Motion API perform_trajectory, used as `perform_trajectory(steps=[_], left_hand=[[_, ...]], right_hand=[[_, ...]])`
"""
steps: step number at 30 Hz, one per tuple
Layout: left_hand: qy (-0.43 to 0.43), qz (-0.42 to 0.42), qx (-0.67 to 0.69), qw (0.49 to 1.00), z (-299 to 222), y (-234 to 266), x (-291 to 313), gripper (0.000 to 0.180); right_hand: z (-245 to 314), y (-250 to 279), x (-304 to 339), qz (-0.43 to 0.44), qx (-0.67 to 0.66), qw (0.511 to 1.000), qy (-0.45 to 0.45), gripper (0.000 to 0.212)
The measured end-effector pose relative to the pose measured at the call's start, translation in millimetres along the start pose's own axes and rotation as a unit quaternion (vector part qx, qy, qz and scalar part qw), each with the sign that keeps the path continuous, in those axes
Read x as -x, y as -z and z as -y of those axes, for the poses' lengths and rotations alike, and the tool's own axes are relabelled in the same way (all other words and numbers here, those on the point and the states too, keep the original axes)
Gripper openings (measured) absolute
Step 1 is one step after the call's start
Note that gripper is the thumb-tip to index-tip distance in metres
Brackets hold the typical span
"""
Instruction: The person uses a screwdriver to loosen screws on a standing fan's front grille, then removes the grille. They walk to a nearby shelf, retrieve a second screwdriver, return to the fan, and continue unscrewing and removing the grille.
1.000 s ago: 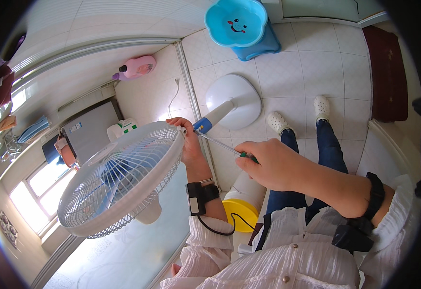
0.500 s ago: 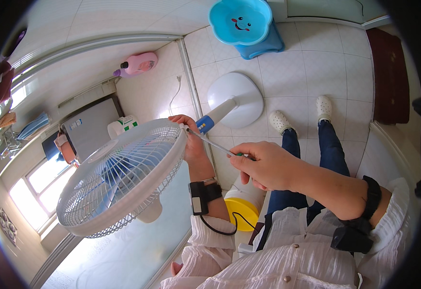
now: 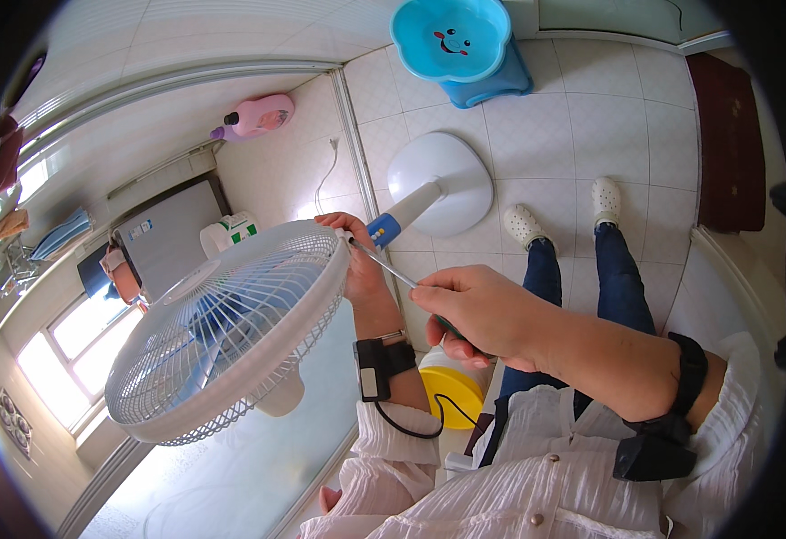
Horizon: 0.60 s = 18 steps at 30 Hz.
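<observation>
A standing fan's round guard [image 3: 271, 355], with a white rim and blue blades inside, leans across the left side. My left hand [image 3: 361, 267] is closed around the rim's edge, near the top of the pole. In my right hand [image 3: 474, 310] is a screwdriver [image 3: 386, 265] with a thin metal shaft and a green handle, mostly covered by my fingers. Its tip meets the rim beside my left fingers; any screw there is too small to make out. The blue control panel [image 3: 384, 230] sits on the pole, above the white base [image 3: 466, 193].
A light-blue basin [image 3: 411, 54] with a smiling face rests on a blue stool [image 3: 492, 85]. Below my forearms is a yellow-lidded bucket [image 3: 451, 395]. A pink bottle [image 3: 262, 117], a white plug cord [image 3: 325, 175] and a sliding-door track [image 3: 354, 135] lie beyond the fan.
My right hand has turned and shifted slightly left along the screwdriver, and more of the green handle shows below my palm. My left hand and the fan stay in place.
</observation>
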State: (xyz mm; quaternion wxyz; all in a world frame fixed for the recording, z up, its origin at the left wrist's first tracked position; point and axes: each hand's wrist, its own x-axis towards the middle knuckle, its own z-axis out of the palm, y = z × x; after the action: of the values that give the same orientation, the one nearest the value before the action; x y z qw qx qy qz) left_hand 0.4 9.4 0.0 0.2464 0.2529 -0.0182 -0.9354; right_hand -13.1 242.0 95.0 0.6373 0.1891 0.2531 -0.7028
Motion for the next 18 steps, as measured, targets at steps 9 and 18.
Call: perform_trajectory(steps=[9, 18], left_hand=[[-0.007, 0.004, -0.013, 1.0, -1.1, 1.8, -1.6, 0.029], [0.008, 0.001, -0.003, 1.0, -2.8, 3.2, -1.9, 0.028]], right_hand=[[-3.4, -3.1, -1.9, -0.046, 0.179, 0.98, 0.068, 0.032], [-7.7, -10.2, 1.6, -0.123, 0.639, 0.735, 0.193, 0.031]])
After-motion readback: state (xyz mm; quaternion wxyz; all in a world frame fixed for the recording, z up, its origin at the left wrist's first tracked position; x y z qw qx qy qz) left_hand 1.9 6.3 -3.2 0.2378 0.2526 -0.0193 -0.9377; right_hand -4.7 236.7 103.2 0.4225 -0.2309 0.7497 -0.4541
